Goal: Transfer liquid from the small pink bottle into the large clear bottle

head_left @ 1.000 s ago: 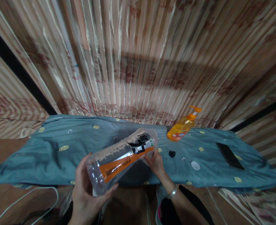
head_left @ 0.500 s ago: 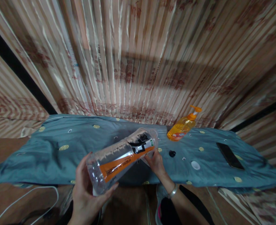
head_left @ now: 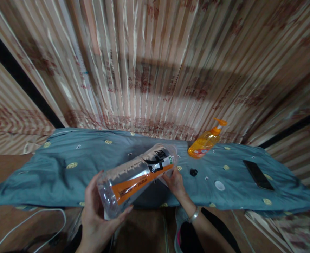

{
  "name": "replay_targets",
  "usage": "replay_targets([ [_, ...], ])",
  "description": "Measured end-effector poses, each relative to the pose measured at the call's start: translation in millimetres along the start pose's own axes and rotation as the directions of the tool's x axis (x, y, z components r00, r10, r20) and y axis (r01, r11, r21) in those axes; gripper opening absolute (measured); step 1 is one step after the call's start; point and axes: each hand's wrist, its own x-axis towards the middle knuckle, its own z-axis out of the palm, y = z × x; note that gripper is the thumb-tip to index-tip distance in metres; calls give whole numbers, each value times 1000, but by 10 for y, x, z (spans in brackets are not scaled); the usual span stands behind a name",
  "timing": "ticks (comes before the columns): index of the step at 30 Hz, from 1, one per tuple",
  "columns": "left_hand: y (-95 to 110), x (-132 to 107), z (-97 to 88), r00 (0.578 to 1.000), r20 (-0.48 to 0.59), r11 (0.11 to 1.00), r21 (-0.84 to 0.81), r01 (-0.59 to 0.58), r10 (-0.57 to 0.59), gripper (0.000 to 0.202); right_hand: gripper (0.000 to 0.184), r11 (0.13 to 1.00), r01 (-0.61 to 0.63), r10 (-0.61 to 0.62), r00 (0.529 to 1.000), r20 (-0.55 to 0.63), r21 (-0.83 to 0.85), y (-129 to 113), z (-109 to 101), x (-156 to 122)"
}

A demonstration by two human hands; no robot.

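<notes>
A clear plastic bottle [head_left: 134, 174] with an orange, black and white label lies tilted between my hands, above the cloth. My left hand [head_left: 94, 207] is wrapped round its lower-left end, thumb in front. At the upper-right end, my right hand [head_left: 174, 182] grips the bottle from below; its fingertips are partly hidden behind it. To the right stands an orange pump bottle [head_left: 204, 144] holding yellow-orange liquid. A small black object [head_left: 193, 172] and a round white disc [head_left: 219, 186] lie on the cloth near my right hand.
Blue-green cloth with yellow prints [head_left: 52, 182] covers the narrow surface before me. A dark phone [head_left: 258, 175] rests at its right. Striped curtains [head_left: 149, 70] hang behind, with dark poles [head_left: 25, 77] at the sides. A white cable [head_left: 25, 221] loops on the floor at lower left.
</notes>
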Motion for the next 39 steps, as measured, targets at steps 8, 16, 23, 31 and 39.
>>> replay_targets([
  [8, 194, 4, 79, 979, -97, 982, -78, 169, -177, 96, 34, 999, 5, -5, 1000, -1, 32, -13, -15, -1],
  [16, 128, -9, 58, 986, -65, 985, -78, 151, -156, 94, 39, 998, -7, 4, 999, 37, 66, -11, -18, -4],
  [23, 60, -23, 32, 995, -47, 996, -43, 81, -83, 94, 42, 999, -11, 10, 999, 39, 39, 5, -16, -2],
  [31, 63, -17, 24, 993, -37, 993, -53, 108, -110, 96, 42, 999, 18, -19, 1000, 19, 36, 28, 5, -1],
  [39, 187, -22, 92, 978, -83, 979, -88, 185, -192, 94, 43, 995, 4, -6, 1000, 24, 95, 20, 6, 3],
])
